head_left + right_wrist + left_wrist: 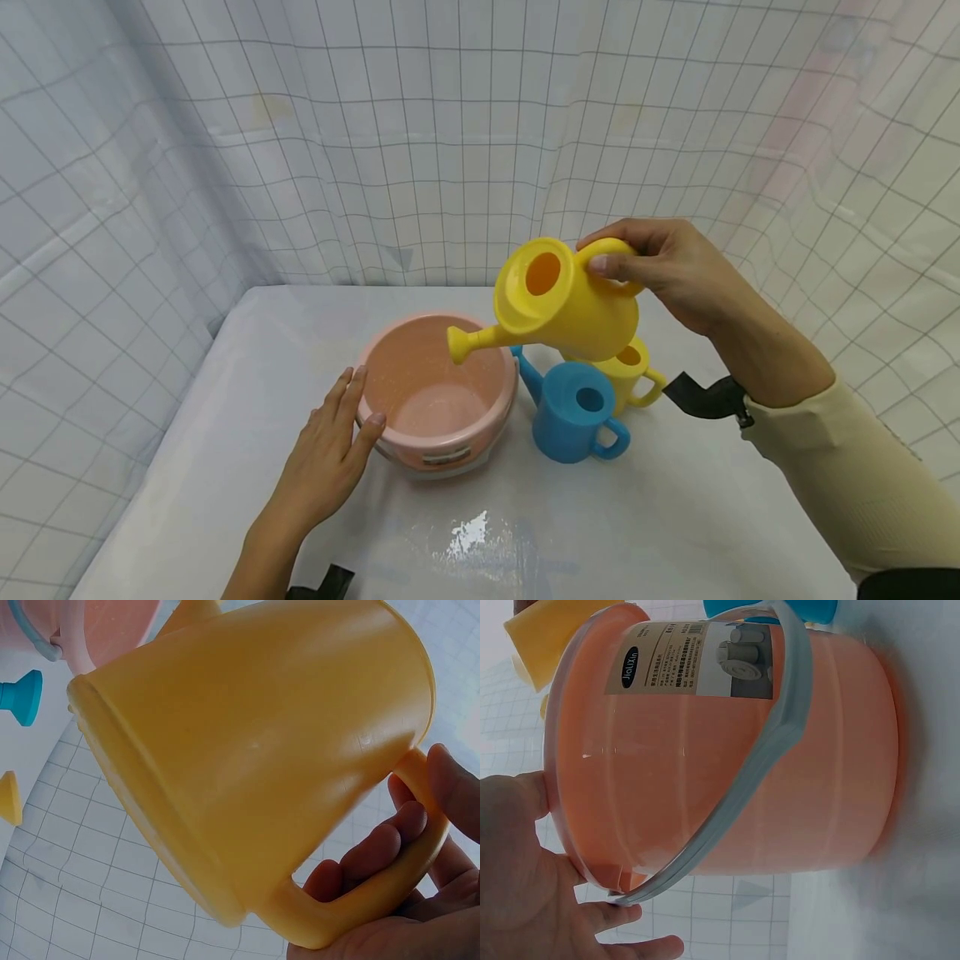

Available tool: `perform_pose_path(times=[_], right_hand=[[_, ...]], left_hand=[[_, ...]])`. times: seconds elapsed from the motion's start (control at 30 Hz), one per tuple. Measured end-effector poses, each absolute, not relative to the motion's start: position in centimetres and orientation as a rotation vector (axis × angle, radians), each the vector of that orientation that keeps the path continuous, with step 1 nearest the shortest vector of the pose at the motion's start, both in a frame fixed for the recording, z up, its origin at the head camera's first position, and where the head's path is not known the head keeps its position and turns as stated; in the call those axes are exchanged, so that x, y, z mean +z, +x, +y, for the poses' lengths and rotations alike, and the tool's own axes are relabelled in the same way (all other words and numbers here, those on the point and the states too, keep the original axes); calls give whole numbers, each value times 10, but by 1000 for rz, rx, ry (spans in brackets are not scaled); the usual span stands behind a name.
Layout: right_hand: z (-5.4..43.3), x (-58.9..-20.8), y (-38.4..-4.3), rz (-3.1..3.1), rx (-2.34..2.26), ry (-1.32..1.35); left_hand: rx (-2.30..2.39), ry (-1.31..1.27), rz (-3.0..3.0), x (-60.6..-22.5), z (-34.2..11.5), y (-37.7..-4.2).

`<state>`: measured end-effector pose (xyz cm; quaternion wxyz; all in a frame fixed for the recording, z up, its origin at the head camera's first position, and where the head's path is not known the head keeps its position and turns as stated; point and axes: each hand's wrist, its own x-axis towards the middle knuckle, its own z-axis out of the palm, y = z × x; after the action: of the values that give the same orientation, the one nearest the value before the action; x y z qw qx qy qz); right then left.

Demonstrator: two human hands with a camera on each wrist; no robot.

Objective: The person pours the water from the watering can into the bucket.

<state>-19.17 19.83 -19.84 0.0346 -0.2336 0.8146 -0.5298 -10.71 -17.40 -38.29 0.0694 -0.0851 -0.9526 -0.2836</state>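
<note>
My right hand [675, 267] grips a yellow toy watering can [577, 317] by its handle, fingers curled through the loop in the right wrist view. The can is raised and tilted, its spout's rose pointing left over the mouth of a pink bucket [450, 440]. No water is visible leaving the spout. My left hand [326, 458] touches the bucket's left rim with its fingers extended. In the left wrist view, the bucket's grey handle [742, 787] hangs down its side, across from a paper label [667, 660]. The bucket's inside bottom shows in the head view.
Right of the bucket, a blue watering can [566, 421] stands upright on the white table [247, 417]. A second yellow watering can [637, 383] stands behind it, partly hidden. A wet patch [468, 533] glistens at the front. Grid-patterned curtains [450, 167] enclose the back and sides.
</note>
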Motion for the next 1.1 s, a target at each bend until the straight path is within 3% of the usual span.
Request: perform_pose_path(times=[1.1], right_hand=[[197, -198, -190, 2515, -1606, -683]], left_hand=[[-857, -255, -2856, -384, -173, -106]])
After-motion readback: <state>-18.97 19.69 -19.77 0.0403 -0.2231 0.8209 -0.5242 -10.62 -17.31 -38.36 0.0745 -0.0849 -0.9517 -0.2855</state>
